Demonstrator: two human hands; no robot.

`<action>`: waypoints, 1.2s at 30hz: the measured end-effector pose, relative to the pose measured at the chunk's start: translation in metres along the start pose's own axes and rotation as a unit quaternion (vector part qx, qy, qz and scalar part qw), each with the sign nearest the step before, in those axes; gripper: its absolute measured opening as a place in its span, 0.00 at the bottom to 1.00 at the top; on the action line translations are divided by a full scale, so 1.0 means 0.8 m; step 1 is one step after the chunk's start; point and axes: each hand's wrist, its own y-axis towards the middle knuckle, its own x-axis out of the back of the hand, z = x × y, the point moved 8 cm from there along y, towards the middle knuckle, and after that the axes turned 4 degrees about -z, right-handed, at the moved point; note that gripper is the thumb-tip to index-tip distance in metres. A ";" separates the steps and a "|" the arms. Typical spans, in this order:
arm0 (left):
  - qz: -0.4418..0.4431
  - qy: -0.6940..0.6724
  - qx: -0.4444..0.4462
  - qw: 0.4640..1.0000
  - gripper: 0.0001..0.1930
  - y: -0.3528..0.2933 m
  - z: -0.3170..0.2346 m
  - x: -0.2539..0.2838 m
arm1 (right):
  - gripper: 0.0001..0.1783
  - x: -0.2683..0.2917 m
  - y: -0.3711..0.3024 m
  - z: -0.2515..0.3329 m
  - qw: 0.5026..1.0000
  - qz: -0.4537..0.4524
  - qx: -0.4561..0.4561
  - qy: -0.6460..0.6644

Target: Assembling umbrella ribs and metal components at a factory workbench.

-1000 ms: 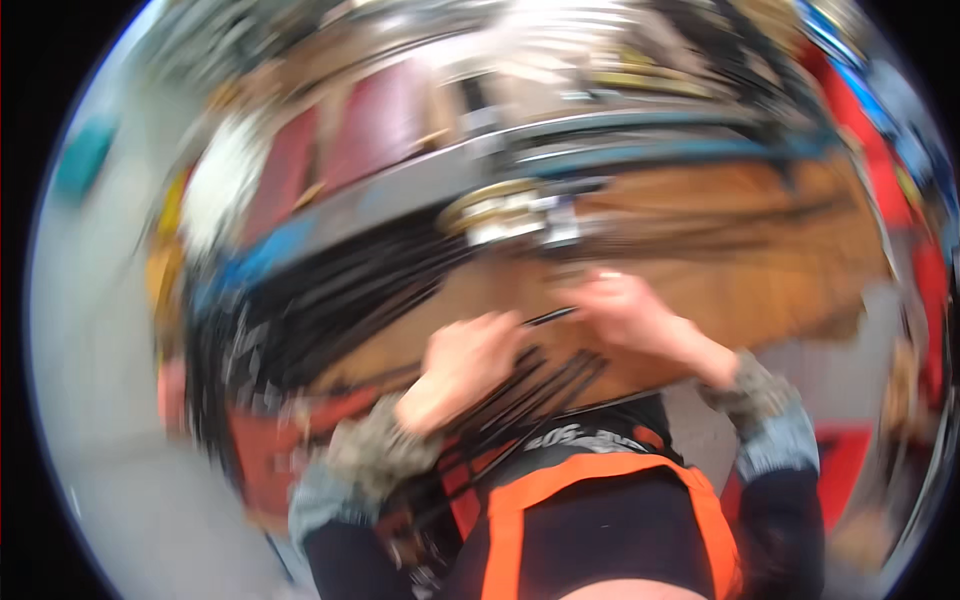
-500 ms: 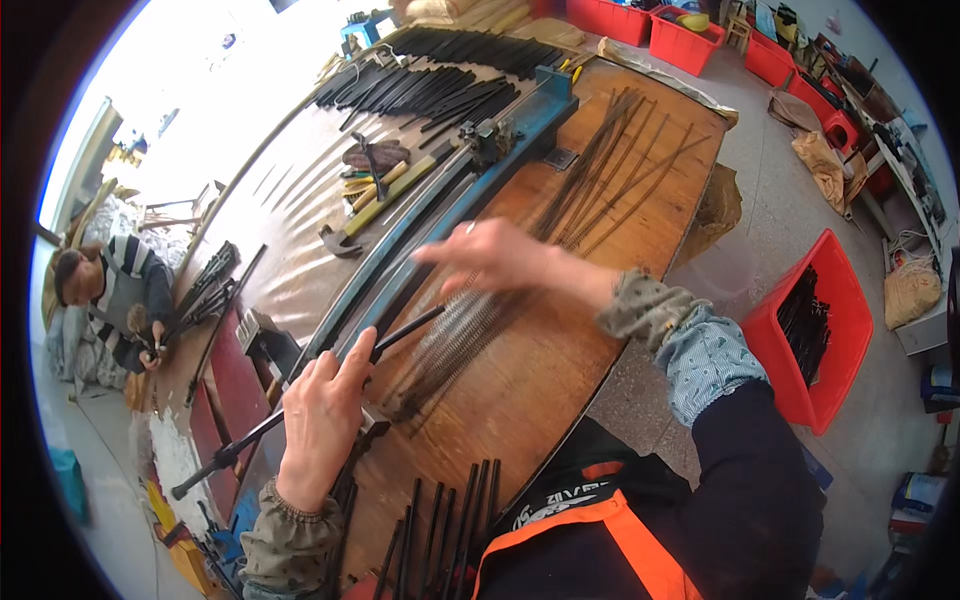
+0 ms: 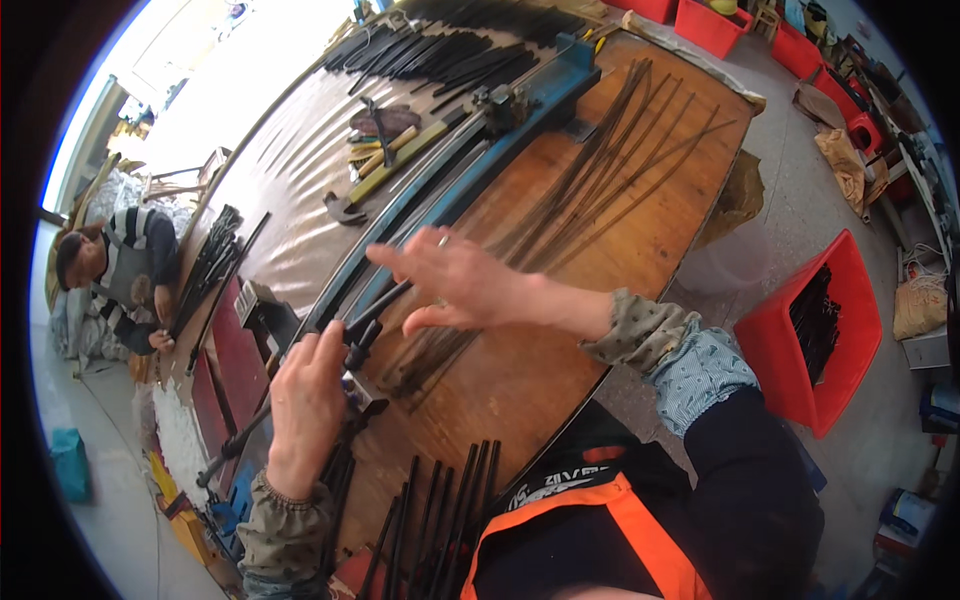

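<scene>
My left hand (image 3: 308, 415) is closed round a slim black rod (image 3: 385, 303) at the near end of a long blue metal rail (image 3: 445, 215). The rod slants from the lower left up toward the rail, and its middle is hidden under that hand. A small black handle-like part (image 3: 362, 345) juts out beside the left fingertips. My right hand (image 3: 460, 280), slightly blurred, hovers by the rod's upper end with thumb and fingers apart and nothing in it. Below it, long thin brown rods (image 3: 590, 190) lie fanned out on the wooden tabletop (image 3: 560, 395).
Several black rods (image 3: 440, 520) stand at the table's near edge. A red bin (image 3: 850, 340) of dark rods is on the floor at right. Beyond the rail lie a hammer (image 3: 345, 208) and rows of black strips (image 3: 440, 60). At left, another person (image 3: 125, 270) handles black rods.
My right hand has moved down and left a little, closer to the rod, its thumb now spread. My left hand has shifted slightly left and down, still on the rod.
</scene>
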 end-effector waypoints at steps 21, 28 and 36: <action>-0.228 0.054 0.276 0.932 0.08 -0.207 0.163 0.150 | 0.12 -0.052 -0.011 -0.046 0.989 0.088 -0.033 -0.116; -0.250 0.026 0.313 0.916 0.08 -0.231 0.162 0.173 | 0.11 -0.215 0.071 0.028 0.950 0.227 -0.135 0.165; -0.234 0.047 0.362 0.901 0.09 -0.346 0.183 0.165 | 0.11 -0.306 0.101 0.056 0.947 0.236 -0.042 0.213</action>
